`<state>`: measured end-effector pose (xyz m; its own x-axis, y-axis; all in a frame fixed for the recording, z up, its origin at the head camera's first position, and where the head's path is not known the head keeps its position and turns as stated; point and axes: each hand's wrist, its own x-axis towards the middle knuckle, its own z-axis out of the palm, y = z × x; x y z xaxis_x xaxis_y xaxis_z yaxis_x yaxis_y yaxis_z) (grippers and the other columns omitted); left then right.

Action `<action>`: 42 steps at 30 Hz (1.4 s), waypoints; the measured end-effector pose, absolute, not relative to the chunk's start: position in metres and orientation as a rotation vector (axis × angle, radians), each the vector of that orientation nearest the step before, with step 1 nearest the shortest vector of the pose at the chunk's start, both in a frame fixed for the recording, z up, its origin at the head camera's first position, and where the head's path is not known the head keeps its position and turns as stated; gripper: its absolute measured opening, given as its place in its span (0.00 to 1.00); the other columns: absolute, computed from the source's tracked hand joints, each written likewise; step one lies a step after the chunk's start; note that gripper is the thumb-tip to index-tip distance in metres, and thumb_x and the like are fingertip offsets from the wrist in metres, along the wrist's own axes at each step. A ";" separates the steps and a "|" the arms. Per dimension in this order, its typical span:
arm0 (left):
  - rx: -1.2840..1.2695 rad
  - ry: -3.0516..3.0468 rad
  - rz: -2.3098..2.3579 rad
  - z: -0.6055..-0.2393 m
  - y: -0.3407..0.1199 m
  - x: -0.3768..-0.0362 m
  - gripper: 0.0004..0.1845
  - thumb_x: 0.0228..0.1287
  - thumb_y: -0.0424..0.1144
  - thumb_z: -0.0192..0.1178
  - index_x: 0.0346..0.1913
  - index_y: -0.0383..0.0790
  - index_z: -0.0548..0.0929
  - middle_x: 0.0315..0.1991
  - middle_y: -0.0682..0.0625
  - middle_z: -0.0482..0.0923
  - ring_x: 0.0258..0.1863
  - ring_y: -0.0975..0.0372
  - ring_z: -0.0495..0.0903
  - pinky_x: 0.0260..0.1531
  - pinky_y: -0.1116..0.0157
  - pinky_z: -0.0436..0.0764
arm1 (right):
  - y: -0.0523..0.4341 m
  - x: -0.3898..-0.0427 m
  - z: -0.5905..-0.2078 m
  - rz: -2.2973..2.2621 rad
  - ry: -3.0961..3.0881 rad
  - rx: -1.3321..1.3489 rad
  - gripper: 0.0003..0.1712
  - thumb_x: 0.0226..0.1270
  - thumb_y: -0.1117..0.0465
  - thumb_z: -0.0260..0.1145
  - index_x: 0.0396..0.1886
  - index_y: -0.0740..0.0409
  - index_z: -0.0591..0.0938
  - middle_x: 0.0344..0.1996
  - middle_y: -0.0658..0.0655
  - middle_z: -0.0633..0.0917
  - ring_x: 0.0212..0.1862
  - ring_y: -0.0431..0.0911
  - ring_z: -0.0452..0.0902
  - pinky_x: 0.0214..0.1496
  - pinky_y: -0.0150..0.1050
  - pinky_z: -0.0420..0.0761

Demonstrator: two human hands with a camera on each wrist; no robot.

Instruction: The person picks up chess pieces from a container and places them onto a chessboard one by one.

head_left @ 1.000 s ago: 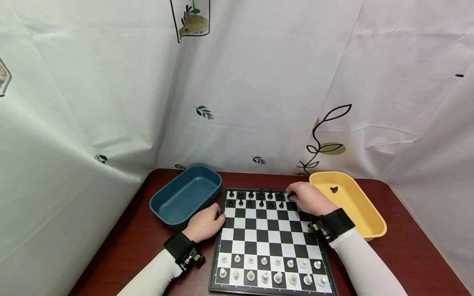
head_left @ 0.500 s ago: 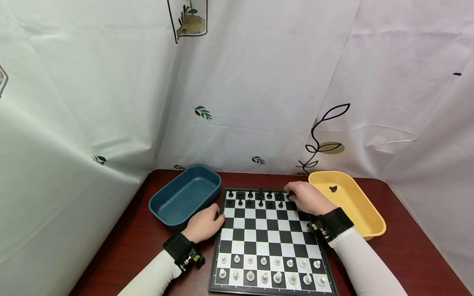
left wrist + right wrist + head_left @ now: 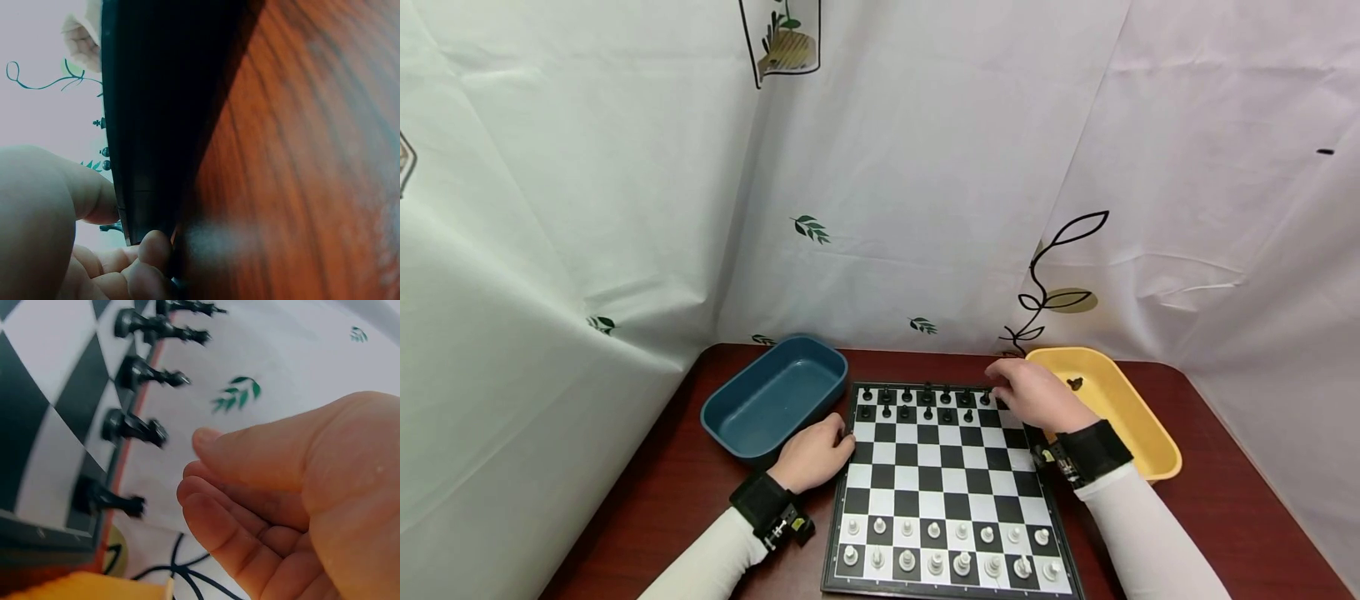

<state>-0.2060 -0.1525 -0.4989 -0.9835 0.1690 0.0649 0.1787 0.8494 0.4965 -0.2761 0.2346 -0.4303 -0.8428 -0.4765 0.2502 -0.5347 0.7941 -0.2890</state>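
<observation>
A black-and-white chessboard (image 3: 917, 479) lies on the table, with white chess pieces (image 3: 936, 563) in two rows at its near side and black ones (image 3: 927, 395) at the far side. My left hand (image 3: 812, 454) holds the board's left edge; in the left wrist view the thumb (image 3: 94, 197) lies over the rim and curled fingers (image 3: 153, 250) sit against its side. Past the far right corner, my right hand (image 3: 1036, 395) hovers with loosely bent fingers and nothing between them. Beside its fingertips stands a black chess piece (image 3: 985, 398), also seen in the right wrist view.
To the left of the board stands a blue tray (image 3: 715, 412). A yellow tray (image 3: 1138, 425) at the right holds a few small dark pieces (image 3: 1075, 383). Patterned white cloth (image 3: 880, 208) hangs behind the dark red table (image 3: 658, 500).
My right hand has let go of the black chess piece at the far right of the board and drawn slightly right and up. The left hand stays where it was.
</observation>
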 end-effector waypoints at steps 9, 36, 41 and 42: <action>-0.283 -3.007 -0.813 -0.499 -0.153 -0.206 0.08 0.78 0.45 0.61 0.38 0.48 0.78 0.24 0.54 0.71 0.22 0.61 0.71 0.26 0.59 0.70 | 0.263 -0.274 -0.412 0.576 -2.727 0.653 0.11 0.79 0.68 0.70 0.56 0.67 0.88 0.49 0.66 0.90 0.46 0.59 0.87 0.50 0.60 0.85; -0.279 -3.000 -0.819 -0.502 -0.155 -0.208 0.09 0.78 0.47 0.60 0.37 0.50 0.77 0.24 0.54 0.71 0.21 0.61 0.71 0.25 0.59 0.70 | 0.330 -0.293 -0.428 0.463 -2.742 0.356 0.20 0.75 0.64 0.68 0.58 0.76 0.86 0.54 0.78 0.85 0.57 0.76 0.80 0.58 0.72 0.77; -0.282 -2.995 -0.822 -0.502 -0.155 -0.207 0.09 0.78 0.47 0.60 0.37 0.50 0.77 0.24 0.54 0.71 0.21 0.61 0.71 0.25 0.59 0.70 | 0.336 -0.295 -0.433 0.449 -2.859 0.331 0.24 0.77 0.62 0.68 0.62 0.78 0.83 0.60 0.81 0.81 0.62 0.78 0.78 0.61 0.74 0.76; -0.283 -2.995 -0.821 -0.502 -0.155 -0.207 0.09 0.78 0.47 0.60 0.37 0.50 0.77 0.24 0.54 0.71 0.21 0.61 0.71 0.25 0.59 0.70 | 0.338 -0.295 -0.434 0.445 -2.880 0.329 0.25 0.77 0.61 0.68 0.62 0.78 0.82 0.61 0.82 0.80 0.63 0.79 0.77 0.63 0.74 0.76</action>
